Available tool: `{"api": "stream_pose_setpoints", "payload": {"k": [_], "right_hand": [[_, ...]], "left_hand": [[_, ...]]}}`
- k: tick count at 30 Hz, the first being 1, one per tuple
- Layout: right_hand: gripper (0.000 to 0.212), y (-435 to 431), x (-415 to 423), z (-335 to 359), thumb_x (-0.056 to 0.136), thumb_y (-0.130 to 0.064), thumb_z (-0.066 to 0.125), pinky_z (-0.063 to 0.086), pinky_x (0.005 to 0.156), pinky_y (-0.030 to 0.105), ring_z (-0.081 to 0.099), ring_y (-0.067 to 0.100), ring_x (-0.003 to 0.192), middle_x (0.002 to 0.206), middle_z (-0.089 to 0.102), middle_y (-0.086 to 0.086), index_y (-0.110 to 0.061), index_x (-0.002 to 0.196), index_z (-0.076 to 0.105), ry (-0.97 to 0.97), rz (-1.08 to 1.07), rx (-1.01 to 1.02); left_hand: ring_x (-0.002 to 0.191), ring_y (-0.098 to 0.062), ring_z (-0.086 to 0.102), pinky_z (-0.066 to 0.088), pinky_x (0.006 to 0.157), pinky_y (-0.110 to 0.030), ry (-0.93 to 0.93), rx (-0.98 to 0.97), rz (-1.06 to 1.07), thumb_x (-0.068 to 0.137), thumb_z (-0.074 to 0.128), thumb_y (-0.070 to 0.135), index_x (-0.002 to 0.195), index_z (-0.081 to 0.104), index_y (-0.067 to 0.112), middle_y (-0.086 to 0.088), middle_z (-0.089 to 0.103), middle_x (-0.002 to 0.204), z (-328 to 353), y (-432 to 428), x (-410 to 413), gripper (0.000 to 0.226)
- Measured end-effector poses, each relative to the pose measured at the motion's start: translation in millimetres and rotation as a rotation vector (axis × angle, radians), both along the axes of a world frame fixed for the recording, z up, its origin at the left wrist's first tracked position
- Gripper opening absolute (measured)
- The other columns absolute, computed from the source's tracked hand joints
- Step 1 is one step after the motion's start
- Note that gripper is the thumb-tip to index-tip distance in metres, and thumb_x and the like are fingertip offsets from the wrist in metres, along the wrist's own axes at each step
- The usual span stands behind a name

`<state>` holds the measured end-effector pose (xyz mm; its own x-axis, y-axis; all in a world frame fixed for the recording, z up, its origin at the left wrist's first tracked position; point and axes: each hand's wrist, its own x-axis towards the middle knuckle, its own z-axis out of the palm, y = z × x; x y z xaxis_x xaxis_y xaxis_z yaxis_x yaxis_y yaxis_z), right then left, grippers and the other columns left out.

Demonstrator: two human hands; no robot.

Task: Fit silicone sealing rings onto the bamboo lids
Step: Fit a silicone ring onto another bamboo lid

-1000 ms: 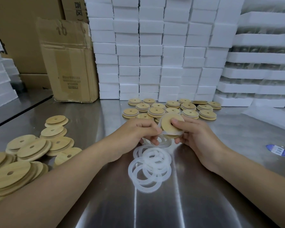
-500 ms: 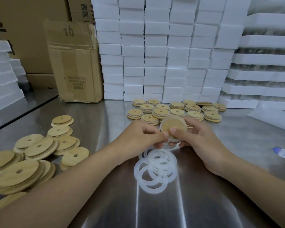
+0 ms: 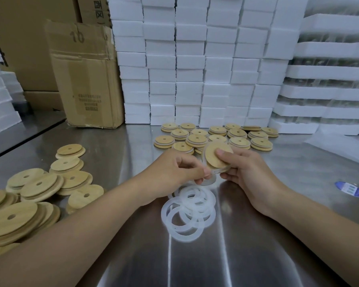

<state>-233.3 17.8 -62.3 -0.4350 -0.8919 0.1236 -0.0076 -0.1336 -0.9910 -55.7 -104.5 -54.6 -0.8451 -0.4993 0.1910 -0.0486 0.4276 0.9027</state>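
Note:
My right hand (image 3: 247, 172) grips a round bamboo lid (image 3: 212, 157), thumb on its face, tilted above the steel table. A translucent silicone ring (image 3: 220, 170) runs round the lid's lower edge. My left hand (image 3: 174, 170) pinches that ring at the lid's lower left. A loose pile of white silicone rings (image 3: 188, 212) lies on the table just below both hands. Bare bamboo lids (image 3: 35, 187) with centre holes lie heaped at the left. Behind the hands sit several small stacks of lids (image 3: 216, 135).
A steel table (image 3: 226, 255) carries everything. A wall of white foam blocks (image 3: 195, 69) stands at the back, foam trays (image 3: 330, 90) at the right, a cardboard box (image 3: 85, 79) at the back left. A blue-and-white label (image 3: 349, 189) lies at the right.
The lid has tilted so its face turns more towards me, and my left fingers have shifted down to the ring at its lower left edge. The camera view moved slightly.

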Motion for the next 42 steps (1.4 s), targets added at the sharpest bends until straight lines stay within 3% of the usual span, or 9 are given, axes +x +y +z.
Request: {"api": "stream_pose_setpoints", "payload": {"k": [4,7,16,27,42], "right_hand": [[0.021,0.7,0.7,1.2,0.099,-0.029,0.068,0.05,0.087,0.034,0.073,0.019,0.094,0.108,0.08,0.01,-0.016,0.113,0.077,0.026,0.016,0.006],[0.022,0.5,0.3,1.3,0.098,-0.027,0.07,0.05,0.093,0.039,0.073,0.025,0.103,0.113,0.079,0.012,-0.015,0.116,0.076,0.044,0.016,0.006],[0.026,1.3,-0.5,1.9,0.094,-0.032,0.073,0.046,0.085,0.035,0.068,0.01,0.094,0.108,0.078,0.001,-0.019,0.116,0.076,0.083,0.041,-0.013],[0.025,-1.4,4.5,-2.4,0.092,-0.034,0.078,0.05,0.083,0.038,0.072,0.011,0.094,0.107,0.08,-0.002,-0.025,0.115,0.078,0.211,-0.039,-0.038],[0.026,-0.3,4.0,-3.4,0.087,-0.041,0.081,0.051,0.077,0.035,0.076,0.019,0.091,0.102,0.081,0.001,-0.029,0.11,0.077,0.243,-0.07,-0.076]], "left_hand": [[0.075,0.0,0.069,0.05,0.07,-0.007,0.043,0.036,0.056,0.099,0.077,0.026,0.09,0.087,0.02,0.002,0.08,0.081,-3.8,0.0,3.1,0.014],[0.073,0.0,0.069,0.046,0.062,-0.006,0.069,0.054,0.121,0.099,0.076,0.028,0.089,0.086,0.018,0.0,0.079,0.079,-2.9,-0.1,4.5,0.017],[0.073,-0.006,0.071,0.055,0.073,-0.016,-0.011,-0.022,0.127,0.095,0.081,0.035,0.085,0.087,0.021,-0.002,0.08,0.078,-4.2,4.7,3.5,0.018],[0.068,-0.006,0.069,0.046,0.058,-0.008,0.071,0.065,0.227,0.095,0.081,0.024,0.086,0.082,0.009,-0.012,0.079,0.081,-0.5,3.6,3.0,0.017],[0.074,-0.007,0.073,0.051,0.067,-0.009,0.05,0.069,0.129,0.097,0.078,0.017,0.091,0.084,0.01,-0.004,0.079,0.079,2.0,3.7,4.7,0.011]]}}
